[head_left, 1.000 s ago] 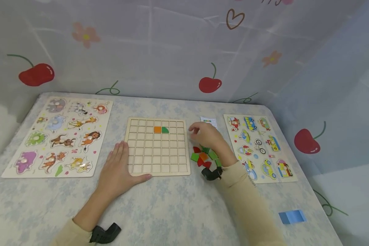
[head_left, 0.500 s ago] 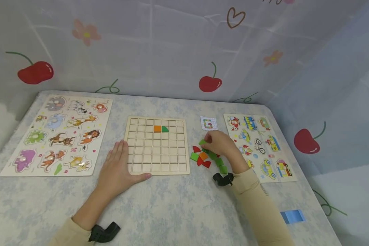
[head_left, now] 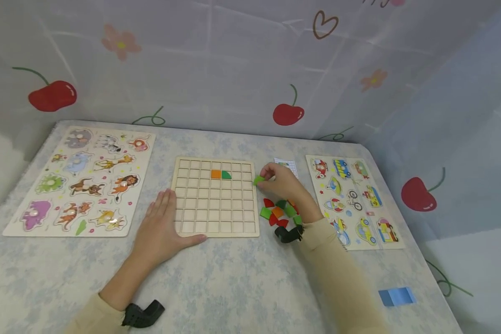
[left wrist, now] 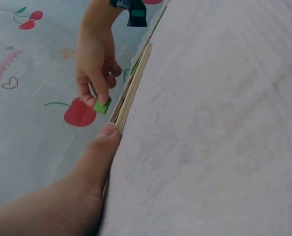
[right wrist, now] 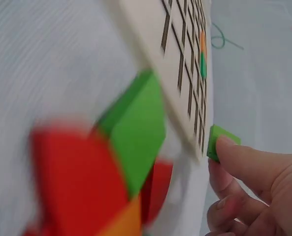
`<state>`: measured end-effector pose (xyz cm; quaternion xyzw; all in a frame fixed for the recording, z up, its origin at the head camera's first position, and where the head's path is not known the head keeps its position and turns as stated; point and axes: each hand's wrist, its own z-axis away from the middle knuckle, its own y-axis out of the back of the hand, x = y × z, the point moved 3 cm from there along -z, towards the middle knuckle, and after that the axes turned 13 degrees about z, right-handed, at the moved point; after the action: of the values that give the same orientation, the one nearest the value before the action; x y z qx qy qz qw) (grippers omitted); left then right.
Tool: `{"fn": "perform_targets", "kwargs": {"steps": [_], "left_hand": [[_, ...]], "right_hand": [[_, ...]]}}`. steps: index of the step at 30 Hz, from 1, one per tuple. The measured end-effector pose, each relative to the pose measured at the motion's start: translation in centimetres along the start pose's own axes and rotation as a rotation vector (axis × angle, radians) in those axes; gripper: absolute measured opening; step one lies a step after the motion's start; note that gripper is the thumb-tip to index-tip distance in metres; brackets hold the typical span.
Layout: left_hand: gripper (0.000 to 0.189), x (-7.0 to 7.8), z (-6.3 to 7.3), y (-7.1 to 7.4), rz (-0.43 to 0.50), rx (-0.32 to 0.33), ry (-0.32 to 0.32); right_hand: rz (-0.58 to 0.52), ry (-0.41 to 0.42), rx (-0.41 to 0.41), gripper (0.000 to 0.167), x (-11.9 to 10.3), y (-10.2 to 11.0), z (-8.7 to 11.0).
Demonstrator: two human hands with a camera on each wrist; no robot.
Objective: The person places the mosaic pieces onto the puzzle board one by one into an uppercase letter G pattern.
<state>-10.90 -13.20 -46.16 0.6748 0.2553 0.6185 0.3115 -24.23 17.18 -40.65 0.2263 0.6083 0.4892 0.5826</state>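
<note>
My right hand (head_left: 285, 182) pinches a light green square tile (head_left: 258, 180) between thumb and fingertips, just off the right edge of the wooden grid board (head_left: 214, 229). The right wrist view shows the same green tile (right wrist: 222, 139) under the thumb. On the board, an orange square (head_left: 216, 174) and a dark green quarter-round tile (head_left: 226, 175) sit side by side near the top. My left hand (head_left: 160, 232) lies with straight fingers along the board's left edge, thumb at the near edge.
A pile of red, green and orange tiles (head_left: 277, 212) lies right of the board. Behind my right hand is a partly covered pattern card (head_left: 290, 165). An animal puzzle (head_left: 81, 230) stands left, a vehicle puzzle (head_left: 355, 181) right, and a blue block (head_left: 397, 296) front right.
My right hand went from beside the board down to the tile pile, then came back up and left with a green tile. My left hand stays in place.
</note>
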Motion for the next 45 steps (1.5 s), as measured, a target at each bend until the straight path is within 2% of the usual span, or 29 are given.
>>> {"fn": "perform_targets", "kwargs": {"steps": [11, 20, 28, 33, 38, 42, 45], "left_hand": [[0.147, 0.0, -0.1, 0.0, -0.004, -0.002, -0.002], [0.146, 0.1, 0.0, 0.0, 0.002, 0.006, -0.013], [0.146, 0.2, 0.0, 0.1, -0.002, 0.007, -0.011], [0.146, 0.1, -0.1, 0.0, -0.009, 0.003, -0.010], [0.147, 0.1, 0.0, 0.0, -0.002, -0.003, 0.002], [0.147, 0.1, 0.0, 0.0, -0.001, 0.002, 0.004], [0.147, 0.1, 0.0, 0.1, -0.004, 0.002, 0.007]], "right_hand": [[-0.075, 0.065, 0.014, 0.016, -6.9, -3.9, -3.8], [-0.026, 0.039, 0.032, 0.017, -10.0, -5.9, -5.2], [0.110, 0.056, 0.052, 0.018, -11.1, -6.5, -5.6], [0.185, 0.054, 0.024, 0.019, -11.5, -6.7, -5.4], [0.269, 0.092, -0.005, 0.029, -11.3, -6.2, -4.5], [0.262, 0.115, 0.011, 0.038, -10.4, -5.1, -3.2], [0.214, 0.094, 0.016, 0.037, -9.2, -4.1, -1.8]]}}
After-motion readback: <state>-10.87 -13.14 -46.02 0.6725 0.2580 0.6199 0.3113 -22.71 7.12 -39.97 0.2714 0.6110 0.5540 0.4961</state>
